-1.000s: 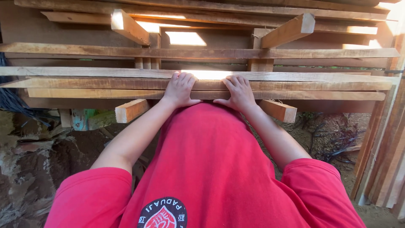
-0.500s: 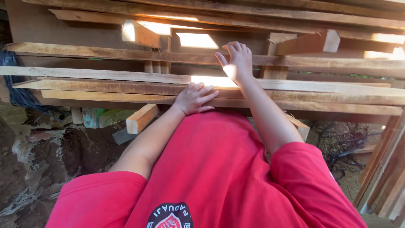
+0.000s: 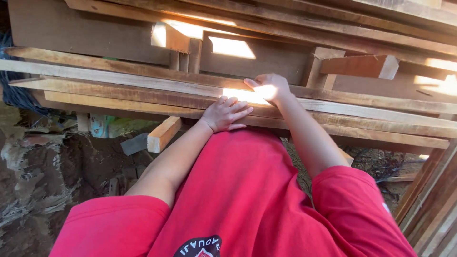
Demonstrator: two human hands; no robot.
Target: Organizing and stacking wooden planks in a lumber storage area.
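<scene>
Left hand (image 3: 224, 114) lies flat, fingers spread, on the near planks (image 3: 143, 101) of the stacked lumber, steadying them, while the right hand (image 3: 267, 87) curls over a higher plank (image 3: 143, 71) behind, gripping its edge.

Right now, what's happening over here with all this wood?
A person in a red shirt is leaning against a stack of long wooden planks laid flat on cross-blocks. The left hand rests flat on the nearest planks at the front edge. The right hand reaches further in, fingers on a plank one layer back, in a patch of sunlight. Neither hand has lifted anything. A short block end sticks out below the stack, above bare dirt.
</scene>
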